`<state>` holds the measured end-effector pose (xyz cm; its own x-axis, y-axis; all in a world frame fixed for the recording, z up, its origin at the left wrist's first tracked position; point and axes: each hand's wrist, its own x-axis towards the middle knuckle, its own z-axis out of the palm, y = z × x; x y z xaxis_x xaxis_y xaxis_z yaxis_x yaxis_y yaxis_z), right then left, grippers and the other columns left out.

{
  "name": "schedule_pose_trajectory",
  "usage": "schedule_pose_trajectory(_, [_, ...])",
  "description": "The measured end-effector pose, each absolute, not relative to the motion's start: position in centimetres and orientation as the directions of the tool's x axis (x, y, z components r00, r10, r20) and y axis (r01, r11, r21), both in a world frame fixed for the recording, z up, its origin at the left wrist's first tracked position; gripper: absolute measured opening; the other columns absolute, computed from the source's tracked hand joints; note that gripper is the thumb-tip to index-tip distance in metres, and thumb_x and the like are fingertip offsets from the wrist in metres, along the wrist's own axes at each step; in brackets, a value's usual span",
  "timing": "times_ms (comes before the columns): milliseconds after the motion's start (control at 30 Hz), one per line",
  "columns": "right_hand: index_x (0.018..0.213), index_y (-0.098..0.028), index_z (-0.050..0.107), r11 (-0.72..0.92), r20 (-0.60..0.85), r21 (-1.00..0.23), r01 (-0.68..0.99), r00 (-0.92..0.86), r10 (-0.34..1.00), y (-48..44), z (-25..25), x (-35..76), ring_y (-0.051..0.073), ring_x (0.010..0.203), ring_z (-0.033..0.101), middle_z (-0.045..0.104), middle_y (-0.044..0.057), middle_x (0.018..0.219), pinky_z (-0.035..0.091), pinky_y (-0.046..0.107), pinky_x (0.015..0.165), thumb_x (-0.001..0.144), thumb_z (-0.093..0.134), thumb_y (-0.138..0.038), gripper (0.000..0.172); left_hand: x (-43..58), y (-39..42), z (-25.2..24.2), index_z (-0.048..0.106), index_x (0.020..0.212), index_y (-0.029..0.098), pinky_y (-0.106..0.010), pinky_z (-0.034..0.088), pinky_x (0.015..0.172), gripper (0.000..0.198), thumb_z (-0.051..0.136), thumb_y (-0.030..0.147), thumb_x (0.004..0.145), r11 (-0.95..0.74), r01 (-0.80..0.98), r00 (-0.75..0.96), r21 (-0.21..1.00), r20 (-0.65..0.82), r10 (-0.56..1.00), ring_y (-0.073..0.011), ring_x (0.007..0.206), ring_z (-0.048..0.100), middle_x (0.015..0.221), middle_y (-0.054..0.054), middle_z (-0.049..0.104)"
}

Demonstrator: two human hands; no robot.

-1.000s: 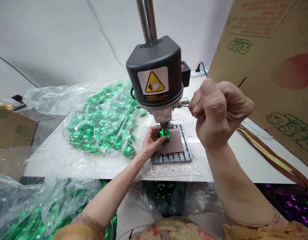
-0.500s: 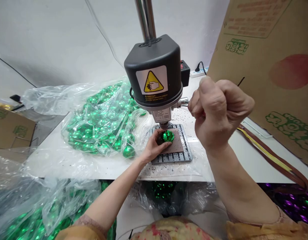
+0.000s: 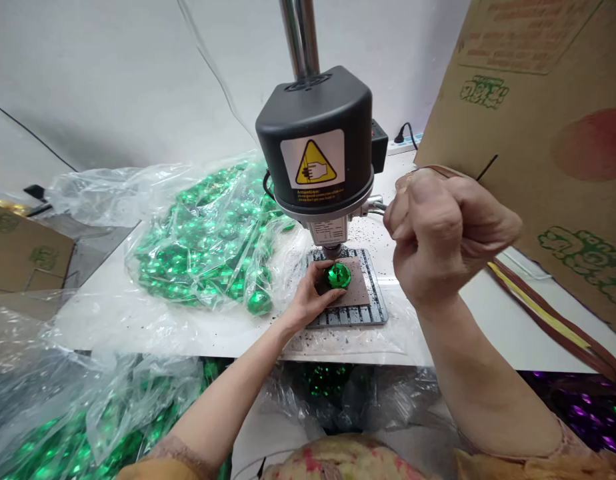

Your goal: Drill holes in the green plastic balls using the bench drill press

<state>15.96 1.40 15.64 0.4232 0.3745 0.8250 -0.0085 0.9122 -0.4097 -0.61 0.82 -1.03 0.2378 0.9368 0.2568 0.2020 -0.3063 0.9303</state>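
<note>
A small shiny green mirror-faceted ball (image 3: 339,275) sits on a brown board (image 3: 357,290) beneath the black drill press (image 3: 313,120). Thumb and fingers of my left hand (image 3: 309,295) grip the ball from its left side. My right hand (image 3: 451,233) is raised to the right of the machine, its fingers closed in a fist around the drill press handle (image 3: 376,205). Most of that handle is hidden inside the fist. The drill chuck (image 3: 332,252) is right above the ball; where the bit's tip is I cannot make out.
A clear plastic bag (image 3: 203,233) of green balls lies left of the slotted metal base (image 3: 379,310). Dark chips are scattered around the base. A large cardboard box (image 3: 533,153) stands at right, near brown and yellow straps (image 3: 543,310). More bagged green balls (image 3: 113,440) are below the table.
The view has shifted slightly, so the machine and my right hand appear a little further right. Both hands keep their grips, on the ball and on the handle.
</note>
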Motion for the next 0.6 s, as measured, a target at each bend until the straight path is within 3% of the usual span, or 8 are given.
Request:
schedule_pose_trajectory(100, [0.053,-0.019,0.033,0.932,0.823,-0.362,-0.017,0.465,0.328,1.3,15.3,15.6,0.004,0.041,0.029,0.028,-0.006,0.045,0.023,0.028,0.046,0.09,0.059,-0.017,0.045,-0.7,0.8,-1.1,0.052,0.124,0.021,-0.043,0.05,0.102,0.055,0.081,0.039,0.081,-0.31,0.191,0.247,0.932,0.26,0.934,-0.0272,0.118,0.063,0.124,-0.011,0.065])
schedule_pose_trajectory(400, [0.048,-0.017,0.028,0.924,0.812,-0.382,0.028,0.488,0.321,1.1,13.3,15.8,0.004,0.041,0.03,0.029,-0.007,0.046,0.021,0.027,0.042,0.087,0.061,-0.018,0.051,-0.6,0.6,-1.0,0.052,0.125,0.021,-0.045,0.047,0.106,0.053,0.08,0.037,0.083,-0.302,0.152,0.265,0.941,0.256,0.93,-0.0279,0.124,0.06,0.129,-0.012,0.064])
schedule_pose_trajectory(600, [0.051,-0.016,0.022,0.95,0.843,-0.307,0.059,0.479,0.244,1.5,12.5,15.9,0.002,0.041,0.028,0.029,-0.007,0.047,0.023,0.025,0.041,0.085,0.06,-0.013,0.052,-0.5,0.5,-1.0,0.051,0.124,0.021,-0.045,0.046,0.108,0.053,0.08,0.035,0.083,-0.298,0.115,0.27,0.948,0.259,0.927,-0.0283,0.126,0.059,0.131,-0.012,0.062])
